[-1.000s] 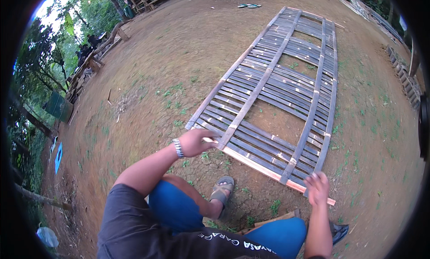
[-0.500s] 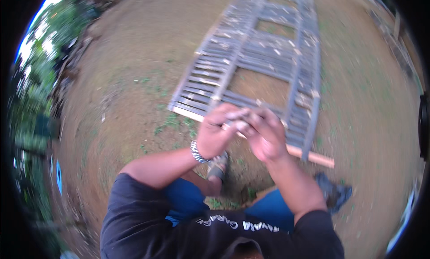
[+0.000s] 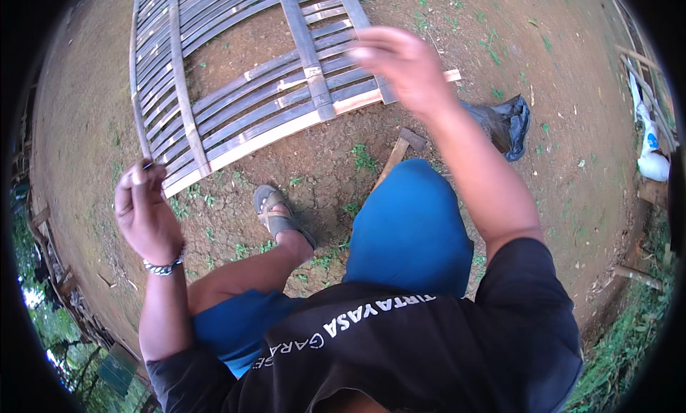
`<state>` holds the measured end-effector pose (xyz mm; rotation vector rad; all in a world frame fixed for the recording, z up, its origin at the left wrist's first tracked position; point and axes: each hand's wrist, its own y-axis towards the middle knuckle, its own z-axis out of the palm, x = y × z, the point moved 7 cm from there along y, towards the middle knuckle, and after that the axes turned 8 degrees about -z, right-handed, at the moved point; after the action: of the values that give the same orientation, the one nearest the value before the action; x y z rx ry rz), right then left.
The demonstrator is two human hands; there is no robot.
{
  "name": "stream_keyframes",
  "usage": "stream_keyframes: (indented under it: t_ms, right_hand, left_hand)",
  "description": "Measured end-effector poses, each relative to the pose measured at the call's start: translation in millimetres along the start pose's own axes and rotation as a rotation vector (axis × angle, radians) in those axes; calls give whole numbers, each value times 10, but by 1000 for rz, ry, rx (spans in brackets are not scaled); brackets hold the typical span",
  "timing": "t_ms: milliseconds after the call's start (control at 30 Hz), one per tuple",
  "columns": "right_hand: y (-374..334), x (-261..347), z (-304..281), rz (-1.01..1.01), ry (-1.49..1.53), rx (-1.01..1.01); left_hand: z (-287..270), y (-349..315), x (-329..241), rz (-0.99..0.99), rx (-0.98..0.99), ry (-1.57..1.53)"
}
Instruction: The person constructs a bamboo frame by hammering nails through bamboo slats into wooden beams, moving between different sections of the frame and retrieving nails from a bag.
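My left hand [image 3: 148, 216], with a metal-link bracelet at its wrist, is raised by the near left corner of a slatted bamboo panel [image 3: 257, 131]. Its thumb and fingers are pinched together, and a small dark tip shows between them, too small to name. Over the panel's near right corner is my right hand [image 3: 409, 66], smeared by motion, its fingers pointing left. Whether it holds anything cannot be made out. The panel lies on the ground, its dark slats crossed by long strips, with a pale strip along the near edge.
A hammer [image 3: 411, 139] with a wooden handle lies beside my right knee. Right of it is a crumpled dark plastic bag [image 3: 509, 127]. My sandalled foot [image 3: 275, 209] stands on bare soil near the panel. A white bag [image 3: 653, 165] lies at the far right.
My hands were close together in front of me and have moved wide apart, left and right. The view has shifted, so the panel now sits further left.
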<state>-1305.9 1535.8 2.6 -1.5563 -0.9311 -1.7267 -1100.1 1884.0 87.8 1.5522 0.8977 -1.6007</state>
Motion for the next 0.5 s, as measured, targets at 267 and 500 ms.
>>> stream_keyframes:
  t_ms: [267, 500]
  right_hand:
    - [-2597, -2336, -1264, 838, -812, -84]
    - [-2511, -2357, -276, 1037, -774, -167]
  left_hand:
    - [-1442, 158, 227, -47, -312, 290]
    - [-2679, -546, -570, -31, -698, 539]
